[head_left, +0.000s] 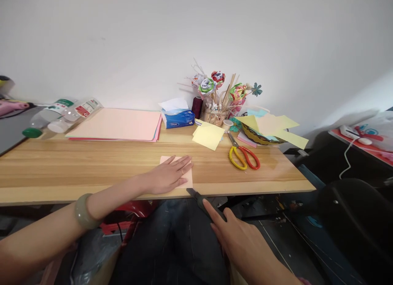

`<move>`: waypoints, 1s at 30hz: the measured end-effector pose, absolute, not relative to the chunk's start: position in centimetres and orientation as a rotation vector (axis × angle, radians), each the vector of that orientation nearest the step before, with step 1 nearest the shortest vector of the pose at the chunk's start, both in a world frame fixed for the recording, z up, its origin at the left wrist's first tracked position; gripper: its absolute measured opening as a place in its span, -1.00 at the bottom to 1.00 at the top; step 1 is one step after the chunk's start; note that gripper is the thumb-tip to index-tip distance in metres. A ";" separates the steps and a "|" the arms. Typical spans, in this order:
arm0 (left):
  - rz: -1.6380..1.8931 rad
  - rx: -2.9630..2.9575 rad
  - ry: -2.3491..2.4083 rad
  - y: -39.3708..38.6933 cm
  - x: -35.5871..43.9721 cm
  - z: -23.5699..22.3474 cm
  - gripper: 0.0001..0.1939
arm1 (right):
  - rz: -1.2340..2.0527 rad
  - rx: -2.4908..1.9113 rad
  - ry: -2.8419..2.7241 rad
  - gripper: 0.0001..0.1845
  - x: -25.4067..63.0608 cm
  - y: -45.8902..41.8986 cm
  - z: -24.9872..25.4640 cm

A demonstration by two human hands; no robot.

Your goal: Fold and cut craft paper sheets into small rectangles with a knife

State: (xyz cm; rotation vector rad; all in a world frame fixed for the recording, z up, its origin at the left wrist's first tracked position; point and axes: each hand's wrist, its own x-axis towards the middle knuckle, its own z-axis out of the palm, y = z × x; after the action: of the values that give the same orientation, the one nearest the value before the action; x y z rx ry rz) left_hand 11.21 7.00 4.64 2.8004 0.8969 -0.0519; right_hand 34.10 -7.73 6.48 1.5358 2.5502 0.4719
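My left hand lies flat, fingers stretched out, on a small pale pink sheet of paper near the table's front edge. A ring is on one finger and a bangle circles the wrist. My right hand grips a dark-handled knife, its index finger laid along the handle. The tip of the knife is at the bottom right corner of the pink paper; whether it touches the sheet I cannot tell. Right of the paper lie scissors with one yellow and one red handle. Yellow paper squares rest behind.
A stack of coloured sheets and two plastic bottles lie at the back left. Against the wall are a blue tissue pack, a jar of paper flowers and sticks, and a basket holding paper. The wooden table ends before my lap.
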 end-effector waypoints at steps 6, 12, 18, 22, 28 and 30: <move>-0.059 2.828 0.901 7.0 11.1 4.6 -0.40 | 0.524 1.514 2.578 -0.50 34.6 -7.8 6.1; -0.091 2.811 0.919 7.0 11.4 4.8 -0.40 | 0.497 1.506 2.585 -0.49 34.5 -7.8 6.2; -0.087 2.800 0.918 6.9 11.4 5.0 -0.40 | 0.395 1.544 2.524 -0.44 33.7 -6.9 6.4; -0.069 2.808 0.917 6.9 11.3 4.9 -0.41 | 0.311 1.582 2.462 -0.43 33.3 -6.5 6.8; -0.047 2.804 0.939 6.9 11.3 4.7 -0.36 | 0.252 1.591 2.400 -0.43 32.8 -6.3 7.7; -0.052 2.811 0.952 6.8 11.4 4.7 -0.35 | 0.236 1.586 2.365 -0.44 32.5 -6.3 8.1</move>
State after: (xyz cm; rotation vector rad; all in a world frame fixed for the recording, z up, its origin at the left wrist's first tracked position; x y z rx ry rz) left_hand 11.42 6.80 4.69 2.8112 0.9524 -0.0517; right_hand 32.54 -6.34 8.07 1.5863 2.3648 0.2358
